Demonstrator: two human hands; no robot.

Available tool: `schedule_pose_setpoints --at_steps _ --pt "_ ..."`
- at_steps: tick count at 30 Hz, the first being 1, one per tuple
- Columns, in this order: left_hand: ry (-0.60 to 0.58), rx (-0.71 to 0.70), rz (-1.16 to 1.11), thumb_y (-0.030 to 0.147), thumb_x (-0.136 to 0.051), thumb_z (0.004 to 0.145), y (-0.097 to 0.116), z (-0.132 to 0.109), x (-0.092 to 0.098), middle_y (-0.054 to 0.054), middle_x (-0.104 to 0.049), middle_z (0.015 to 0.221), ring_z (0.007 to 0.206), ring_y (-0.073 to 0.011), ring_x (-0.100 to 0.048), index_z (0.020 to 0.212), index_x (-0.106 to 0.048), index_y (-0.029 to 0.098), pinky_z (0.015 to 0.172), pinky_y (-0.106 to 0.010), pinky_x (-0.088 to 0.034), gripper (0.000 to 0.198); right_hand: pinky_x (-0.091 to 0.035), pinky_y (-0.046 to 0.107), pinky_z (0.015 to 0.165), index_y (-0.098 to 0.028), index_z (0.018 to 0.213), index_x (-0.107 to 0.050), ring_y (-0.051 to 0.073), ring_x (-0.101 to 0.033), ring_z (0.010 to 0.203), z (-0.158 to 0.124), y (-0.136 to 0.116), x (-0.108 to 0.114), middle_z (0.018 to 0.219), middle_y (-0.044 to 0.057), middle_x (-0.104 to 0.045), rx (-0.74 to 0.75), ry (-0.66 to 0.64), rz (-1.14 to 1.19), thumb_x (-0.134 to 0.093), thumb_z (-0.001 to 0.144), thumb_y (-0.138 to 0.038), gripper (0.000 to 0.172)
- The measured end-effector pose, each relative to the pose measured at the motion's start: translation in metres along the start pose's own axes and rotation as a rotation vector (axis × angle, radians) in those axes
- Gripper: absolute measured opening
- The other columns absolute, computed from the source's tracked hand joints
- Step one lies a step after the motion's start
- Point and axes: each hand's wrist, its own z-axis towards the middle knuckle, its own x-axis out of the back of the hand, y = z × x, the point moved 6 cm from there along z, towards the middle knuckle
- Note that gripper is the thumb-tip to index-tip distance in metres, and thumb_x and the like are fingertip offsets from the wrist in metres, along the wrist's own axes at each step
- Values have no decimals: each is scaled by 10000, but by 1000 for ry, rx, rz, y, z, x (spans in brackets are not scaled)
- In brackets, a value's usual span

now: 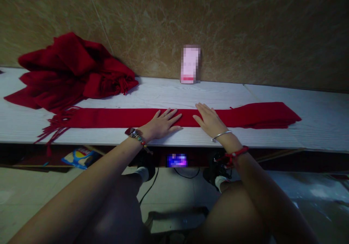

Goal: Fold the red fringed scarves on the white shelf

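A red scarf [117, 118] lies stretched lengthwise along the white tabletop, folded into a narrow strip. Its fringe hangs toward the front edge on the left, and its right end is doubled into a thicker bundle. My left hand [163, 123] rests flat on the middle of the strip, fingers spread, a ring on one finger. Just to the right, my right hand [208, 119] lies on the scarf too, its fingers stretched out and held fairly close together. Neither hand grips the cloth.
Heaped red fabric with fringe [71, 73] sits at the back left against the marbled wall [231, 29]. A blurred pink phone-like object [190, 64] leans on the wall. Below the white tabletop [321, 116] are a lit screen [177, 160], a blue-and-yellow packet [80, 158] and cables.
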Motion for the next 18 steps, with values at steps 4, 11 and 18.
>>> schedule_pose_setpoints --at_steps 4,11,18 --pt "11 45 8 519 -213 949 -14 -14 1 -60 -133 1542 1413 -277 -89 1465 -181 249 1100 -538 -165 583 -237 564 1085 -149 1395 -388 284 -274 1369 17 -33 -11 1477 130 -346 10 -13 10 -354 921 -336 511" --pt "-9 201 26 468 -188 951 -51 -37 -3 -62 -117 1547 1412 -289 -95 1471 -158 239 1084 -563 -179 569 -222 534 1100 -178 1408 -367 253 -243 1383 29 -62 -37 1499 85 -313 93 -159 -5 -310 939 -351 503" --pt "21 389 59 398 -146 950 -106 -67 -2 -87 -147 1545 1407 -299 -129 1469 -190 210 1066 -536 -227 554 -228 523 1107 -189 1413 -365 259 -241 1382 28 -59 -40 1496 70 -322 86 -153 -49 -292 938 -352 508"
